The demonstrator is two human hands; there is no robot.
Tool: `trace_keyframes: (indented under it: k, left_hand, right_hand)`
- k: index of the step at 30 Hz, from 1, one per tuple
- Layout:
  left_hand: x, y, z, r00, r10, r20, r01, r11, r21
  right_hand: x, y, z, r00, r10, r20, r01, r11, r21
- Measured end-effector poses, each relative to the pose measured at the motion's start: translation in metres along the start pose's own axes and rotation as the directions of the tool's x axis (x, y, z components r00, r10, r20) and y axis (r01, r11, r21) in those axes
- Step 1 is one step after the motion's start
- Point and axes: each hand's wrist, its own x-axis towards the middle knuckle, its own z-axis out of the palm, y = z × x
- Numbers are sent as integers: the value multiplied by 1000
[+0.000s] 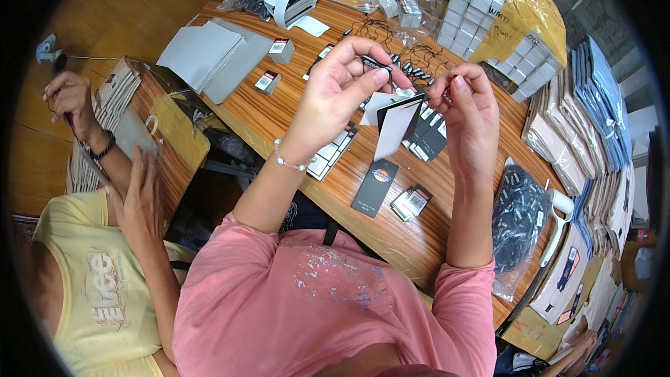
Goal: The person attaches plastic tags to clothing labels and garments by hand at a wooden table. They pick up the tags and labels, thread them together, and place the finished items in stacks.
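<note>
A wooden table (269,115) fills the middle; at right stand folded garments (558,129). Far right, a yellow package (534,17) carries handwriting. The left hand (352,80), half curled, pinches a black cord (377,63); the right hand (469,101), fingertips nearly together, pinches a small dark piece (447,94). Between them hangs a pale-sided tag (396,129); nearer lies a dark card (373,194) with oval emblem.

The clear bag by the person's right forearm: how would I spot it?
Find the wooden table, then its right side, just past the person's right forearm. The bag lies there, packed with dark pieces, unlike the white tool beside it.
</note>
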Motion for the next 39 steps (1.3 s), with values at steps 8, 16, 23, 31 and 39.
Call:
trace_keyframes:
  k: [8,16,23,31,39]
  left_hand:
    - [0,1,-3,1000,-23,-8,23,989,143]
    - [4,6,4,994,100,-40,-91,978,189]
    - [0,8,15,998,37,-45,-31,993,118]
    - [0,7,18,998,3,-60,0,999,47]
    - [0,1,2,997,-65,-39,65,998,-20]
  right_hand:
    - [-4,0,4,1000,-7,7,8,994,-110]
    - [-7,-3,8,997,-79,-10,77,990,-115]
    - [-15,-2,17,976,-218,-12,204,929,-309]
    - [-18,0,18,960,-279,0,259,891,-373]
    - [-16,9,18,966,-249,-63,193,865,-464]
